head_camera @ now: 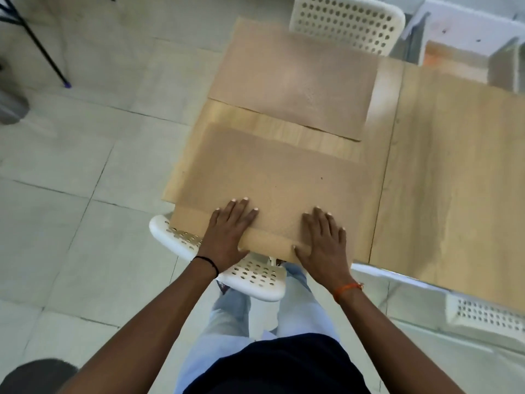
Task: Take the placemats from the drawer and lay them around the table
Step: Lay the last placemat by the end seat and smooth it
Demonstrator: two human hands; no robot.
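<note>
Placemats of thin tan sheet lie on the wooden table [443, 155], which is the largest surface in view. The far placemat [292, 81] lies flat at the end nearest the far white chair [349, 21]. The near placemat [272, 180] lies flat over most of its area, with its near edge overhanging the table edge above the near white chair [250, 274].

Handling, as judged: each sheet appears light and thin, stiff enough to hold a straight edge, yet flexible, since the overhanging edge curls where the thumbs lift it. The surface looks matte, so it should slide under flat palms without slipping away. Suitable hold: the near edge, both sides at once, to avoid creasing.

Left hand [228, 231] and right hand [324, 240] rest spread on top, fingers flat, thumbs tucked under the near edge: a loose pinch on the near placemat.
</note>
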